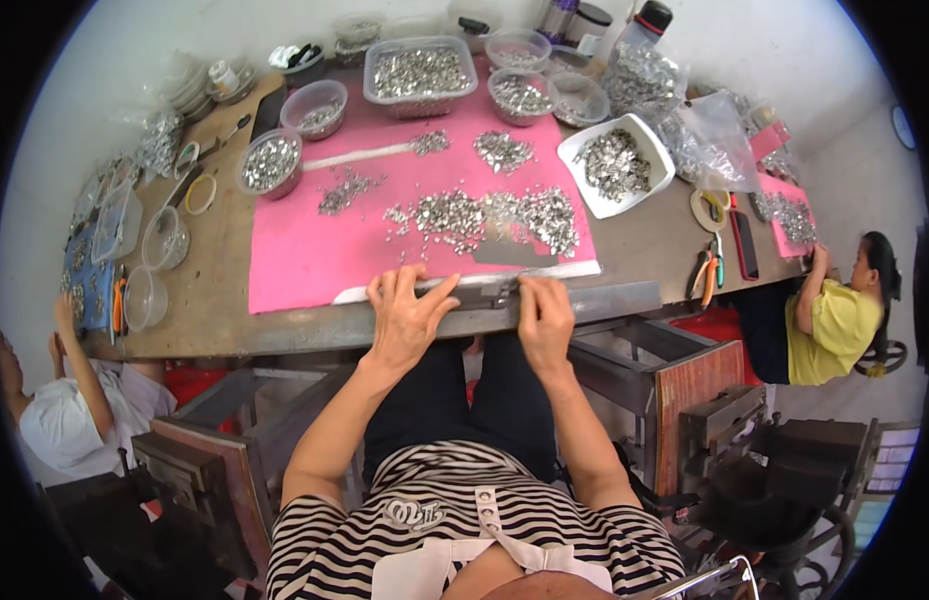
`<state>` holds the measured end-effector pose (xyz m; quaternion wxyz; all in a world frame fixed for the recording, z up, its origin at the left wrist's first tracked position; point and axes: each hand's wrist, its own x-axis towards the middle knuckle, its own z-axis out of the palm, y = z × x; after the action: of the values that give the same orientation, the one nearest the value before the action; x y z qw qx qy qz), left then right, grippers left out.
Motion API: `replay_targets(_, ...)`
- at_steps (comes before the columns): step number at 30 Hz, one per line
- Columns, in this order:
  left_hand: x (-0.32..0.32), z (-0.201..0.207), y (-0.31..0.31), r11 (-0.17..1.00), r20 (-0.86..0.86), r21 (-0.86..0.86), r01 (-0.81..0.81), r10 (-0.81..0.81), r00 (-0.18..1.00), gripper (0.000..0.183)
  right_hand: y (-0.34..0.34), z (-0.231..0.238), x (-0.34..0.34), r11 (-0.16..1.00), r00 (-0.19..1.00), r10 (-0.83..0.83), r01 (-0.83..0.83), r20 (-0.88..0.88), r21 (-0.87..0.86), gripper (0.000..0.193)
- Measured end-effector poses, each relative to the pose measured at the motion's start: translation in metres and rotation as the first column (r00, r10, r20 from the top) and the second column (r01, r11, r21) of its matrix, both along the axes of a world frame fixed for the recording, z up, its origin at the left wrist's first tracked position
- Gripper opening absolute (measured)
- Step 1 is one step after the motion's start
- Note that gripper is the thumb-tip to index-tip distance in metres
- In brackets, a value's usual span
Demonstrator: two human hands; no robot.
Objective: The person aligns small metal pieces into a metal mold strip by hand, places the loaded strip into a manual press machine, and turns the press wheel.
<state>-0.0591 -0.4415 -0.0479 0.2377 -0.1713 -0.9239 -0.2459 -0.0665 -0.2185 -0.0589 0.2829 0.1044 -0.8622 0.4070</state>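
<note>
My left hand (410, 312) rests at the near edge of the pink cloth (295, 255), fingers spread and bent, thumb pointing right. Close by, my right hand (547, 318) has its fingers curled and thumb pressed in; what they pinch is hidden. Between my hands lies a small dark metal piece (500, 293) on a grey metal bar (620, 297) along the table edge. A white strip (580, 268) runs just beyond my fingertips. Past it sit a flat grey plate (515, 254) and a heap of small shiny silver pieces (450, 218).
Plastic tubs (420, 75) of silver pieces line the back. A white tray (617, 165) stands right of the cloth, with pliers (707, 270) and a phone (745, 245) beyond. Co-workers sit left, in a white shirt (70, 425), and right, in a yellow shirt (830, 330).
</note>
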Motion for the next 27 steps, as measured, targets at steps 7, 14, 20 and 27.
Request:
replay_targets(7, -0.002, -0.004, 0.008, 0.997, -0.054, 0.08, -0.008, 0.012, 0.998, 0.038, -0.01, 0.011, 0.011, 0.932, 0.986, 0.079, -0.02, 0.149, -0.362, 0.016)
replay_targets(14, 0.018, -0.015, 0.021, 0.969, -0.061, 0.246, -0.018, 0.034, 0.998, 0.031, -0.02, -0.003, 0.043, 0.981, 0.997, 0.076, -0.076, -0.007, -0.176, 0.017)
replay_targets(20, 0.012, -0.005, 0.014, 0.956, -0.087, 0.292, -0.031, 0.058, 0.995, 0.029, -0.01, 0.018, 0.018, 0.993, 0.994, 0.101, -0.099, 0.03, -0.062, 0.018)
replay_targets(27, -0.03, 0.009, -0.045, 0.974, 0.112, 0.187, -0.125, 0.105, 0.988, 0.013, -0.054, 0.037, -0.062, 0.881, 0.9, 0.436, -0.431, 0.018, 0.194, 0.012)
